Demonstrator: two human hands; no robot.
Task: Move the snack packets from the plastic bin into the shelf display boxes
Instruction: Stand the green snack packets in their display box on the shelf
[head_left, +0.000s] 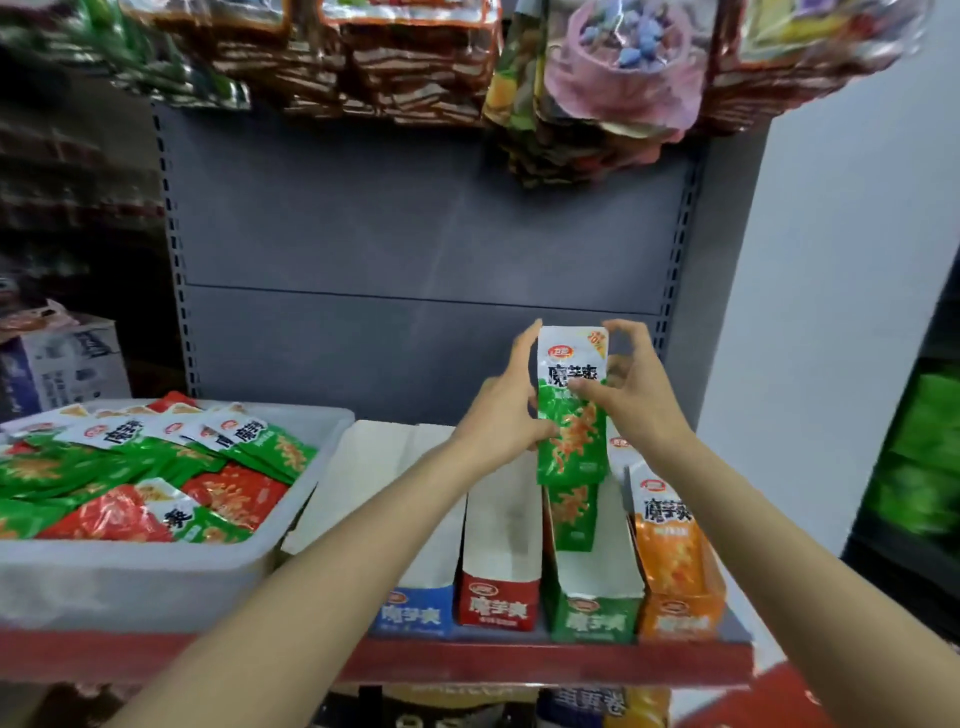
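Left of the green display box, your plastic bin holds a heap of green and red snack packets. The red box and blue box stand between them, and the orange box, to its right, holds orange packets. Above the green box, which holds one green packet, your left hand and right hand together pinch an upright stack of green packets.

The left hand covers the left edge of the green packet, and the right hand hides its right edge and part of the print. A second green packet below is half hidden behind the first. The bin is cut off at 9 o'clock. Hanging bags at 12 o'clock are blurred and cropped. Green goods at 3 o'clock are too blurred to tell.
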